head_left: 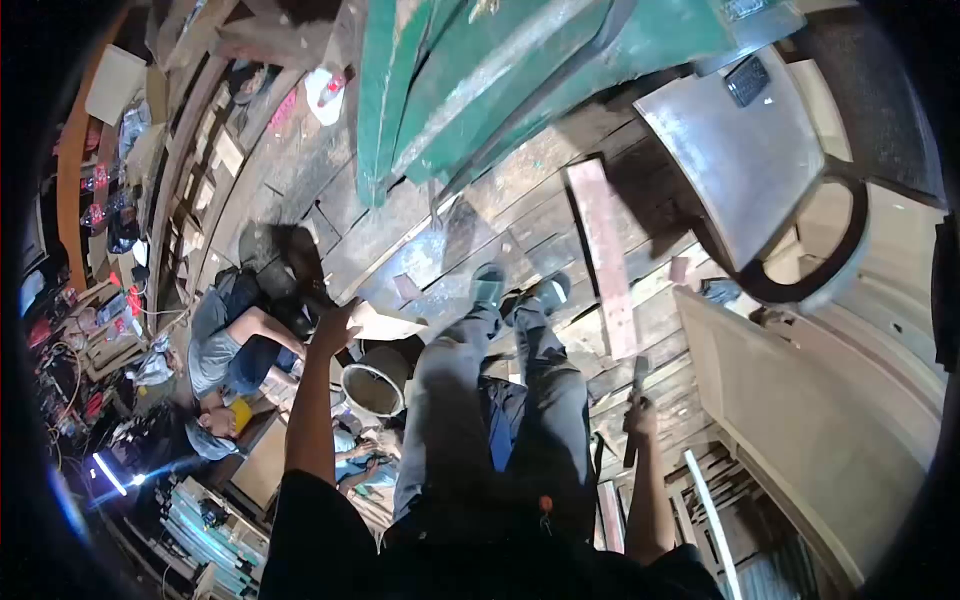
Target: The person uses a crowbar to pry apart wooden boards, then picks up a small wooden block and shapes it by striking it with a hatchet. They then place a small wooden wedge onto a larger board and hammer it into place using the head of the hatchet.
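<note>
On the left, my left hand (338,327) is closed round the end of a pale, flat wooden piece (388,325). This piece sticks out to the right, above a bucket (373,388). My right hand (641,417) is closed on a narrow, dark hand tool (640,378), whose grey end points away from me and whose other end shows below the fist. What kind of tool it is I cannot tell. Just beyond it lies a long, reddish plank (605,255) on the floor.
A green-painted wooden structure (540,90) stands ahead. A grey-topped table (735,150) and a large wooden panel (790,430) are at the right. Another person (230,345) sits low at the left among clutter. My feet are on the plank floor (500,215).
</note>
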Motion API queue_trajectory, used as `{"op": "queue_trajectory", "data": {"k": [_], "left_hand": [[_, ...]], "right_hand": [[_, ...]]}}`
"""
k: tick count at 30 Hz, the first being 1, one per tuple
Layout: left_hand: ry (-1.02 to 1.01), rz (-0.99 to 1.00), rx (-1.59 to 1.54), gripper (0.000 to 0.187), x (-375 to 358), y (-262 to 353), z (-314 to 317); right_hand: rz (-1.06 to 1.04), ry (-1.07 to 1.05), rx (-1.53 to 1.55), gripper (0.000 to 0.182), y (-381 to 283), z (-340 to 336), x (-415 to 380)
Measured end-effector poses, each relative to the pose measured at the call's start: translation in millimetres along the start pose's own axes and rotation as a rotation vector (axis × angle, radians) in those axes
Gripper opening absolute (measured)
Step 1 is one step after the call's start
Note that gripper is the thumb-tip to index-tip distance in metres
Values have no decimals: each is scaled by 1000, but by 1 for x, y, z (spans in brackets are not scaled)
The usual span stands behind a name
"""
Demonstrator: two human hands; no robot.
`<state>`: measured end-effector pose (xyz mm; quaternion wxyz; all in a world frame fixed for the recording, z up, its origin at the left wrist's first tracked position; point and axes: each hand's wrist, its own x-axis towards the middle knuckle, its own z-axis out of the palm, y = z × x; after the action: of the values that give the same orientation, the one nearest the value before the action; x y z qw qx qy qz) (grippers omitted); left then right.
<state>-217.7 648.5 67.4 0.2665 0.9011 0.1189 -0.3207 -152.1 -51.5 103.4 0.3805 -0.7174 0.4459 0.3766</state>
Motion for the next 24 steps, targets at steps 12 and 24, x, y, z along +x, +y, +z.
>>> {"op": "queue_trajectory", "data": {"k": [12, 24], "left_hand": [[-185, 20, -361, 46, 105, -53, 193], [-253, 98, -232, 46, 224, -172, 215]], "right_hand": [[-62, -437, 762, 35, -211, 161, 86], [130, -943, 1492, 26, -257, 195, 274]]}}
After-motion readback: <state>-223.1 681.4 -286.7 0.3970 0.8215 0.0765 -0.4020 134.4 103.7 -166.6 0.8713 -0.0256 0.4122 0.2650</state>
